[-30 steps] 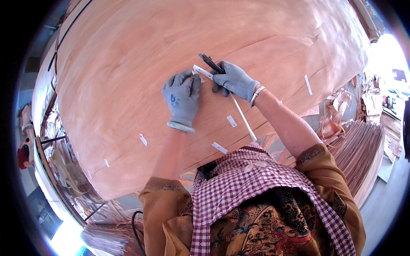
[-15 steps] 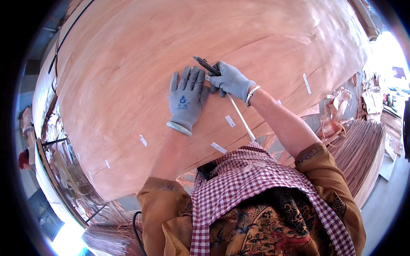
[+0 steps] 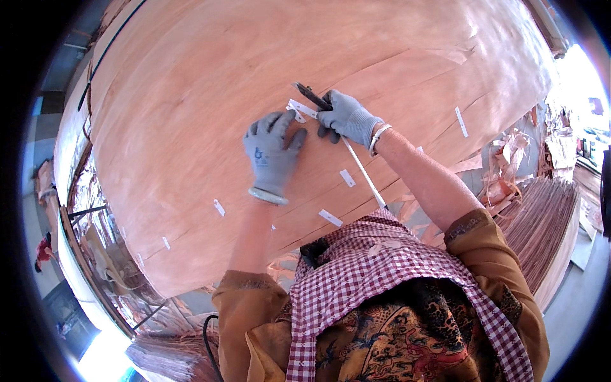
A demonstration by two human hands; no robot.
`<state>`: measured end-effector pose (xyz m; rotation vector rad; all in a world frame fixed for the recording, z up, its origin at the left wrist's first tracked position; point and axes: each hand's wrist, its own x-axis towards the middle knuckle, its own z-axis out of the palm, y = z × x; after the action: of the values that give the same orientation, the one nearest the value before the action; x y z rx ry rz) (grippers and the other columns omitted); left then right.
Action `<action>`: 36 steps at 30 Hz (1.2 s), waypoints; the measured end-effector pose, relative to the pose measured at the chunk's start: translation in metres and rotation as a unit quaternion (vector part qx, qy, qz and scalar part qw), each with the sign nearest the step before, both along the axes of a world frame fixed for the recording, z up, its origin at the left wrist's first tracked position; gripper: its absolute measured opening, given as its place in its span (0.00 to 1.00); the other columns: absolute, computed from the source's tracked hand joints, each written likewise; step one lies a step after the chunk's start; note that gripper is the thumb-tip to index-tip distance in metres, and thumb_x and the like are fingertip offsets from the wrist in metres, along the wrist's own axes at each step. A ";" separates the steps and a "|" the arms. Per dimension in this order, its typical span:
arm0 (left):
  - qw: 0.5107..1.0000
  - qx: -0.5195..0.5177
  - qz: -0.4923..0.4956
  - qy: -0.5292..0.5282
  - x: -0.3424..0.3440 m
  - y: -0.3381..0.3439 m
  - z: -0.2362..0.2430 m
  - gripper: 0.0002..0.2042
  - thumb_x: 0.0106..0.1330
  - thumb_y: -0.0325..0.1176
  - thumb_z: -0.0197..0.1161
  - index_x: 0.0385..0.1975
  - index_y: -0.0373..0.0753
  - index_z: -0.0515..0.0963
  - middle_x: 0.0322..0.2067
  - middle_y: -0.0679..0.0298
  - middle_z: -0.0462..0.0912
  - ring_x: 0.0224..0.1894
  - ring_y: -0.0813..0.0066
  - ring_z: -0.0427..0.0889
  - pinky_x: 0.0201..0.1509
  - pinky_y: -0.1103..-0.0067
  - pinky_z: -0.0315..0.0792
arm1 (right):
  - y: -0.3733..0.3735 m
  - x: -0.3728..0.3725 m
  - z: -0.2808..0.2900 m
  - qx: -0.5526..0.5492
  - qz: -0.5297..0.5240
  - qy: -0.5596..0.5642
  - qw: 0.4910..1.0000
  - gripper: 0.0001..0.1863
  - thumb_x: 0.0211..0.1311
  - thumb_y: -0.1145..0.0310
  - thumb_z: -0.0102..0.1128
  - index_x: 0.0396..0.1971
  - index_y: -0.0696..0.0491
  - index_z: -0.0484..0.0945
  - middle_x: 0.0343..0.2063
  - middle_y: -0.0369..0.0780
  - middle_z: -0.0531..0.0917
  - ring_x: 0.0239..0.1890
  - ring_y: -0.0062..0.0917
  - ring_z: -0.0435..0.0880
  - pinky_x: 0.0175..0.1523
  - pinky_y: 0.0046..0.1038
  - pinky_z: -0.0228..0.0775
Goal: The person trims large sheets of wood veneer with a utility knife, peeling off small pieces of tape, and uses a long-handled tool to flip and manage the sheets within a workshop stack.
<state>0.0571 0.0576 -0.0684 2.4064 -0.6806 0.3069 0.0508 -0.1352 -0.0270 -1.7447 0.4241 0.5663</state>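
Note:
My left hand [image 3: 272, 153], in a grey glove, rests on the pink-brown wood veneer sheet [image 3: 181, 159], fingers apart and slightly bent, beside a short white tape piece [image 3: 300, 117]. My right hand [image 3: 345, 120], also gloved, grips a dark slim tool [image 3: 307, 92], perhaps a cutter, with a white tape strip [image 3: 302, 107] under it. A long narrow white strip [image 3: 361, 170] runs from that hand toward my checked apron [image 3: 388, 261]. Further short white tape pieces [image 3: 330, 217] lie scattered along the sheet, some across cracks.
Stacked veneer [image 3: 538, 235] lies at the right, with torn scraps [image 3: 509, 153] around it. A long frame rail [image 3: 89, 269] runs along the left side, with a black cable [image 3: 205, 337] low beside my left sleeve. A person in red [image 3: 44, 251] is at the far left.
My left hand flattened over the tape, then drew slightly down and left with bent fingers, uncovering short tape pieces near the tool tip. My right hand keeps its grip on the tool.

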 end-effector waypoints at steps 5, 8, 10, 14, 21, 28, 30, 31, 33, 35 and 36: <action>0.996 0.085 -0.027 0.022 0.003 -0.013 0.013 0.12 0.50 0.37 0.68 0.36 0.48 0.81 0.37 0.67 0.80 0.41 0.63 0.76 0.46 0.67 0.65 | 0.002 -0.002 0.001 0.000 -0.011 -0.002 1.000 0.09 0.60 0.73 0.54 0.37 0.60 0.66 0.23 0.42 0.81 0.17 0.20 0.78 0.20 0.21 0.70; 0.997 0.071 -0.018 -0.015 0.006 -0.011 0.009 0.10 0.51 0.36 0.68 0.33 0.44 0.81 0.32 0.64 0.80 0.37 0.64 0.76 0.43 0.68 0.66 | 0.002 -0.002 0.001 0.000 -0.007 -0.003 1.000 0.09 0.60 0.73 0.53 0.37 0.60 0.66 0.23 0.42 0.81 0.17 0.19 0.78 0.20 0.22 0.70; 1.000 0.015 0.006 -0.024 0.008 -0.004 0.002 0.08 0.52 0.34 0.67 0.31 0.43 0.80 0.30 0.63 0.80 0.35 0.64 0.77 0.42 0.69 0.68 | 0.002 -0.002 0.002 0.000 -0.003 -0.003 1.000 0.09 0.60 0.73 0.53 0.38 0.61 0.67 0.24 0.43 0.82 0.19 0.21 0.79 0.22 0.22 0.71; 0.977 -0.163 0.045 0.130 0.002 -0.002 0.010 0.04 0.57 0.28 0.65 0.31 0.39 0.80 0.27 0.65 0.80 0.30 0.74 0.77 0.37 0.78 0.70 | 0.000 -0.002 0.004 0.004 -0.005 0.003 1.000 0.11 0.58 0.73 0.51 0.39 0.62 0.68 0.25 0.44 0.82 0.21 0.24 0.82 0.24 0.23 0.74; 0.940 -0.234 0.148 0.199 -0.003 -0.011 0.020 0.04 0.56 0.26 0.62 0.31 0.38 0.80 0.28 0.65 0.80 0.28 0.76 0.77 0.33 0.79 0.70 | 0.001 -0.001 0.006 0.003 -0.009 0.016 1.000 0.11 0.59 0.73 0.51 0.40 0.62 0.68 0.24 0.45 0.82 0.21 0.23 0.82 0.25 0.23 0.74; 0.992 0.086 0.029 -0.086 -0.010 -0.003 0.021 0.12 0.57 0.33 0.61 0.40 0.42 0.81 0.45 0.63 0.81 0.48 0.63 0.77 0.51 0.67 0.65 | -0.002 -0.003 0.001 0.020 -0.015 -0.002 1.000 0.12 0.58 0.72 0.52 0.40 0.63 0.68 0.25 0.45 0.82 0.21 0.23 0.82 0.25 0.23 0.74; 0.987 0.121 0.007 -0.103 -0.011 -0.002 0.018 0.13 0.57 0.35 0.61 0.43 0.43 0.80 0.48 0.65 0.79 0.51 0.64 0.76 0.52 0.66 0.64 | -0.001 -0.004 0.002 0.021 -0.015 0.000 1.000 0.12 0.58 0.72 0.52 0.39 0.62 0.68 0.25 0.45 0.82 0.21 0.23 0.82 0.25 0.23 0.74; 0.984 0.138 -0.004 -0.111 -0.012 -0.002 0.016 0.14 0.58 0.36 0.60 0.44 0.44 0.80 0.50 0.65 0.78 0.52 0.64 0.75 0.53 0.65 0.64 | 0.000 -0.004 0.002 0.022 -0.014 -0.001 1.000 0.12 0.58 0.72 0.52 0.39 0.62 0.68 0.25 0.45 0.82 0.21 0.23 0.82 0.25 0.23 0.74; 0.984 0.148 -0.010 -0.101 -0.011 -0.003 0.009 0.14 0.57 0.36 0.60 0.44 0.44 0.79 0.50 0.65 0.78 0.53 0.63 0.75 0.54 0.65 0.63 | 0.000 -0.003 0.001 0.021 -0.011 -0.003 1.000 0.11 0.57 0.72 0.52 0.38 0.62 0.68 0.25 0.45 0.82 0.21 0.23 0.82 0.25 0.23 0.74; 0.987 0.138 -0.016 -0.084 -0.010 -0.004 0.007 0.15 0.57 0.36 0.60 0.44 0.44 0.79 0.50 0.65 0.79 0.53 0.63 0.75 0.54 0.65 0.64 | -0.001 -0.003 -0.001 0.026 -0.014 -0.006 1.000 0.10 0.57 0.72 0.52 0.37 0.62 0.68 0.25 0.45 0.82 0.21 0.23 0.82 0.24 0.23 0.74; 0.989 0.124 -0.020 -0.073 -0.008 -0.004 0.008 0.15 0.57 0.36 0.60 0.44 0.44 0.79 0.49 0.64 0.79 0.53 0.63 0.75 0.54 0.65 0.64 | -0.002 -0.003 -0.002 0.028 -0.016 -0.007 0.999 0.10 0.57 0.72 0.52 0.36 0.61 0.68 0.25 0.45 0.82 0.21 0.23 0.82 0.24 0.23 0.74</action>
<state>0.0493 0.0538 -0.0603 2.6197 -0.8753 0.4054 0.0473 -0.1367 -0.0294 -1.6846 0.4212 0.5372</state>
